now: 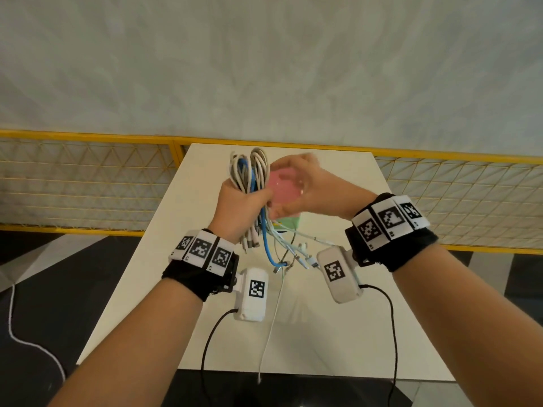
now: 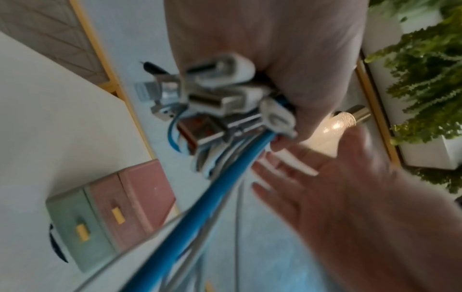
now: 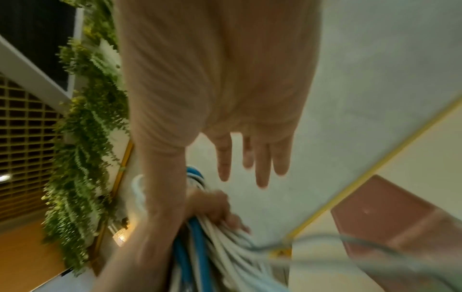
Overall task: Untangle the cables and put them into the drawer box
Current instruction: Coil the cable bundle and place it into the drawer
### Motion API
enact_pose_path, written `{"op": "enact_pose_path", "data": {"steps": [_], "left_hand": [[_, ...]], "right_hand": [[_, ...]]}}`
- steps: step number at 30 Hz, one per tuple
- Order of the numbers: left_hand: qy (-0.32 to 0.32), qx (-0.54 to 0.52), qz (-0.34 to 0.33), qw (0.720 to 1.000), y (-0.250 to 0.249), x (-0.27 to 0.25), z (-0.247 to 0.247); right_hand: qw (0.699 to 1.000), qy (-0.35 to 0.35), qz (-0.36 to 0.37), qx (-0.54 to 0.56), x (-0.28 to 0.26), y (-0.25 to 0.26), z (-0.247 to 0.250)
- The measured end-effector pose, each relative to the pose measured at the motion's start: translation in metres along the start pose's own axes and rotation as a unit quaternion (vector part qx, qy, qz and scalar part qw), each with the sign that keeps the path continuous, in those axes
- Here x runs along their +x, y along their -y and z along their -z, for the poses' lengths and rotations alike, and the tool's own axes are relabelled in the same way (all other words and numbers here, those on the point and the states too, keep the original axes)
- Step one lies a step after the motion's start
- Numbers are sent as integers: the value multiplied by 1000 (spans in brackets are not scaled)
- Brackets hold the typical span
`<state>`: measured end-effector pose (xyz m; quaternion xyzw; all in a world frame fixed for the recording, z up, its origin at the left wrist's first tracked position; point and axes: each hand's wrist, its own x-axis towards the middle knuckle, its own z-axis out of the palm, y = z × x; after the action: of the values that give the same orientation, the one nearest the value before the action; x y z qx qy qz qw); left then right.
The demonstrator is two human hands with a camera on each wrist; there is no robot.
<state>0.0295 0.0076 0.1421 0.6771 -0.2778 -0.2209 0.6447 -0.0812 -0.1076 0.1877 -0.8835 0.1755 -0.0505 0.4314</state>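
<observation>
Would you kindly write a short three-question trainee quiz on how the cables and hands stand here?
1. True or false: the left hand holds the cable bundle in its grip.
2. What colour stands out among the white cables?
3. The right hand is: A) pinching a plug, B) open with straight fingers, C) flat on the table.

Key: 1 true; 2 blue; 3 B.

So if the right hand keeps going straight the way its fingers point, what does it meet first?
Probably nothing: the right hand is open, fingers straight, pointing past the cable bundle in the left hand, which lies beside its thumb. Ahead only floor shows; depth is unclear.
</observation>
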Motion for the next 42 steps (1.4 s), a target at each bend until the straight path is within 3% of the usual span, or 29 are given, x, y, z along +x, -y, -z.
{"op": "enact_pose_path", "data": {"steps": [2, 5, 7, 9, 12, 17, 22, 27, 31, 36, 39, 42], "left_hand": [[-1, -36, -9, 999, -8, -1, 0], [25, -79, -38, 996, -19, 0, 1], [20, -114, -43, 992, -24, 5, 5], [3, -138, -42, 989, -27, 8, 10], [-9, -123, -56, 991, -29, 5, 12], [-31, -97, -73, 992, -34, 5, 13], [29, -101, -121, 987, -41, 2, 19], [125, -38, -115, 985, -33, -3, 25], [191, 30, -71, 979, -28, -9, 21], [192, 83, 12, 978, -15, -12, 12], [174, 71, 36, 982, -11, -16, 5], [189, 78, 36, 978, -14, -18, 2]], "right_hand": [[997, 77, -10, 17, -2, -6, -13], [990, 101, 21, 93, 0, -16, -43], [983, 84, 13, 161, 0, -26, -60], [996, 42, 27, 76, 1, -36, -67], [998, 35, 50, -9, 7, -38, -66], [991, -46, 94, 81, 14, -25, -72], [987, -60, 128, -79, 17, -49, -75], [922, -67, 164, -344, 20, -59, -39], [892, -79, 137, -423, 17, -43, -21], [838, -211, 157, -479, 14, -32, -22], [839, -215, 140, -480, 9, -26, -25], [867, -220, 130, -428, 4, -18, -28]]}}
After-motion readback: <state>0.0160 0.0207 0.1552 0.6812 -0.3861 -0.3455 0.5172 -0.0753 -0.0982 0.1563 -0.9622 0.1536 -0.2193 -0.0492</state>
